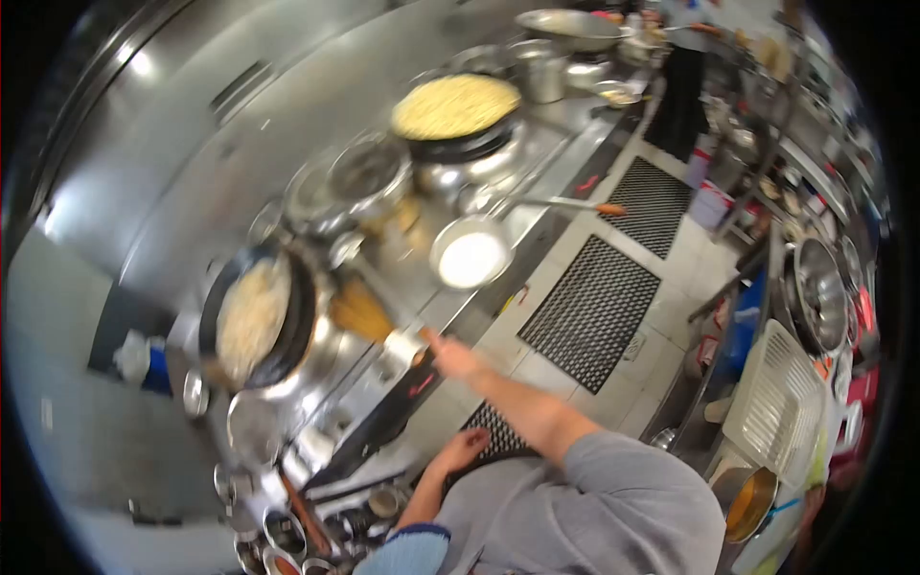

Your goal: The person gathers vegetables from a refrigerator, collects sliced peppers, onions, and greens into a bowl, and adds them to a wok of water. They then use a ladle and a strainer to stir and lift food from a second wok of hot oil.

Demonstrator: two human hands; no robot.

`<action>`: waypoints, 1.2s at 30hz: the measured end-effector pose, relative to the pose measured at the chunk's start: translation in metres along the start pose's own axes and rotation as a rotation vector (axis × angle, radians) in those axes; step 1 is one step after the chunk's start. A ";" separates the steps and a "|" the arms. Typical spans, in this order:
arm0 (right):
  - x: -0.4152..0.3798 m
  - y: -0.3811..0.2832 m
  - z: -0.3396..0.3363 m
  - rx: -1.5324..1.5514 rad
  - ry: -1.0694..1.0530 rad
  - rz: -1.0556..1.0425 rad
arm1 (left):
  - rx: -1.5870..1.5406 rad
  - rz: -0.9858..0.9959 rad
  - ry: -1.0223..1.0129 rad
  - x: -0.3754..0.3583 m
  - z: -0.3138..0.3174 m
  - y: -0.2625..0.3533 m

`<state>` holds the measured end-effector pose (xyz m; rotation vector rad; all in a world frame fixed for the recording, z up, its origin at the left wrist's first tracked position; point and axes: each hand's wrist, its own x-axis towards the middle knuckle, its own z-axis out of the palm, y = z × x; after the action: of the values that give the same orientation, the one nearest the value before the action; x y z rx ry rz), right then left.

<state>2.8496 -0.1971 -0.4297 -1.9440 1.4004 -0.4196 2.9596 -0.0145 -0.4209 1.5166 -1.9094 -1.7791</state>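
Observation:
My right hand (450,358) reaches out over the stove's front edge, its fingers closed at the handle end of a metal ladle (347,251). Beside that handle lies a brush with straw-coloured bristles (360,310) and a pale grip (406,345). Close to my body, my left hand (465,448) is loosely bent, with no object visible in it; blur softens its fingers. A black wok (305,321) holding pale, whitish food (253,321) sits on the left burner. Ahead stands a pan (472,257) of white contents, near a second ladle with a wooden handle end (609,209).
A mound of yellow noodles (455,105) fills another wok farther along the stove. Metal pots (369,172) stand between the woks. Black perforated mats (589,311) cover parts of the tiled floor. At right are a white rack (778,402) and stacked metal bowls (816,292).

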 end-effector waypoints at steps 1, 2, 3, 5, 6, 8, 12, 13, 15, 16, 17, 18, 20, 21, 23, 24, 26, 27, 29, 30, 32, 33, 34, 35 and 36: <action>-0.004 -0.007 -0.013 0.053 -0.028 -0.055 | -0.077 -0.010 0.029 -0.002 0.002 0.010; 0.003 0.001 -0.002 0.090 -0.004 -0.163 | -0.146 -0.050 0.037 0.001 0.004 0.008; 0.016 0.016 0.017 0.200 -0.006 -0.249 | -0.082 -0.080 0.020 -0.001 0.002 0.022; -0.014 -0.007 -0.039 0.408 -0.229 -0.026 | 0.030 -0.091 0.001 0.009 -0.003 0.037; -0.020 0.005 -0.043 0.429 -0.215 -0.013 | 0.078 -0.078 -0.005 0.013 -0.006 0.035; -0.044 0.030 -0.048 0.433 -0.244 0.017 | 0.145 -0.035 -0.022 0.019 -0.011 0.035; -0.145 0.143 -0.054 0.215 -0.330 0.424 | 0.065 0.037 -0.159 0.058 -0.012 0.050; -0.176 0.210 -0.014 0.120 -0.180 0.610 | 0.062 0.084 -0.218 0.077 -0.008 0.053; -0.255 0.253 -0.033 0.124 -0.205 0.963 | 0.104 0.145 -0.326 0.109 0.001 0.085; -0.292 0.286 -0.027 0.105 -0.254 1.096 | 0.159 0.155 -0.376 0.119 0.003 0.116; -0.335 0.278 -0.039 0.065 -0.078 1.148 | 0.221 0.156 -0.423 0.129 0.004 0.138; -0.368 0.299 -0.031 0.028 -0.023 1.161 | 0.189 0.197 -0.434 0.146 0.011 0.151; -0.418 0.301 -0.047 0.512 0.212 1.435 | 0.257 0.291 -0.502 0.179 0.025 0.193; -0.447 0.342 0.000 0.155 0.475 1.284 | 0.281 0.328 -0.543 0.200 0.037 0.207; -0.456 0.331 -0.033 0.464 0.413 1.507 | 0.337 0.364 -0.614 0.238 0.064 0.244; -0.458 0.339 -0.027 0.473 0.416 1.572 | 0.369 0.448 -0.646 0.256 0.079 0.262; -0.452 0.376 -0.018 0.932 0.420 1.563 | 0.437 0.519 -0.760 0.302 0.119 0.283; -0.441 0.379 -0.033 1.020 0.546 1.523 | 0.506 0.555 -0.816 0.312 0.132 0.306; -0.419 0.390 -0.048 1.103 0.657 1.457 | 0.569 0.625 -0.960 0.328 0.159 0.354; -0.408 0.408 -0.067 1.089 0.647 1.424 | 0.599 0.671 -1.024 0.339 0.174 0.376; -0.387 0.432 -0.117 0.997 0.641 1.250 | 0.634 0.720 -1.120 0.361 0.192 0.424; -0.375 0.438 -0.151 0.927 0.653 1.222 | 0.599 0.753 -1.106 0.376 0.203 0.439; -0.360 0.444 -0.187 0.857 0.664 1.192 | 0.570 0.822 -1.078 0.385 0.208 0.462; -0.345 0.450 -0.227 0.769 0.697 1.110 | 0.540 0.891 -1.044 0.394 0.210 0.487; -0.331 0.457 -0.266 0.681 0.727 1.024 | 0.488 0.862 -1.034 0.408 0.212 0.505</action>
<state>2.2463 -0.0639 -0.5158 -0.3822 2.0944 -0.9588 2.3352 -0.2562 -0.2875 -0.4687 -2.8712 -1.7742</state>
